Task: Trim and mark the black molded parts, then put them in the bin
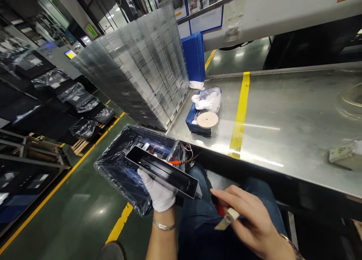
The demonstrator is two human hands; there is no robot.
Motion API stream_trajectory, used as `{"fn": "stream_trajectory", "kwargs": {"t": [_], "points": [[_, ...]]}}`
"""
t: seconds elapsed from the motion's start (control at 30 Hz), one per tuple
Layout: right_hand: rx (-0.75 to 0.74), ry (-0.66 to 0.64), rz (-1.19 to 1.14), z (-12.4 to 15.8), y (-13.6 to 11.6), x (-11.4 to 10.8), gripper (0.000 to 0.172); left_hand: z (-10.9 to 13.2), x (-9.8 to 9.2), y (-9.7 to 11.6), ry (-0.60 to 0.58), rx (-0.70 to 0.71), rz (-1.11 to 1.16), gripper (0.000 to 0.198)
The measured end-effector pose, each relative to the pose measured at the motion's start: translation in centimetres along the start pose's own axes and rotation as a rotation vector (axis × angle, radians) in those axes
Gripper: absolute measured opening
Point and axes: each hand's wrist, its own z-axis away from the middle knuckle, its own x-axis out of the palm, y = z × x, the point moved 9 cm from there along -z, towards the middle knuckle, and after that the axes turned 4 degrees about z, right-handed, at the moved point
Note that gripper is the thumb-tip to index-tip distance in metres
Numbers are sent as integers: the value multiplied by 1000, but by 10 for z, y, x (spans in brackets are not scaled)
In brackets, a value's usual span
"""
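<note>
My left hand [157,190], in a white glove, grips a long black rectangular part [161,171] from below, holding it over a black plastic-lined tray [118,169] on my lap. The tray holds small dark parts and a tool with an orange-red handle [175,162]. My bare right hand [249,218] pinches a small flat blade with a cream grip [226,219] between thumb and fingers. That blade sits a short way from the black part's end and does not touch it. A red object [219,209] shows partly behind my right fingers.
A stainless steel table [283,116] with a yellow stripe runs along my right, holding a blue crate [195,120], a plastic bag [207,100] and a pale round disc [207,120]. A tall stack of clear sheets [135,67] stands beyond the tray. Bagged dark items lie on racks [76,97] at left.
</note>
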Motion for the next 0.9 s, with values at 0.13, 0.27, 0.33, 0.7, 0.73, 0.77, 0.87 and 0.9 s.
{"fn": "stream_trajectory", "kwargs": {"t": [0.13,0.27,0.33,0.7,0.73,0.77,0.87,0.9], "points": [[-178,-104,103,-5,-10,10,56,17,10,-12,185,-109,63,63],[-256,-124,90,-9,-11,14,52,27,19,-29,177,-240,-5,67],[-285,-134,63,-9,-13,14,49,28,18,-39,145,-313,-5,65],[-264,-223,6,-5,-18,10,51,42,28,-86,-31,-658,70,74],[-252,-222,-1,-4,-16,9,51,42,27,-87,-53,-667,70,73],[-242,-218,-11,-4,-15,8,49,41,27,-89,-74,-674,77,72],[-228,-209,-40,0,-11,6,43,40,24,-93,-115,-691,101,61],[-224,-209,-48,1,-10,6,41,40,23,-94,-127,-692,100,56]]}}
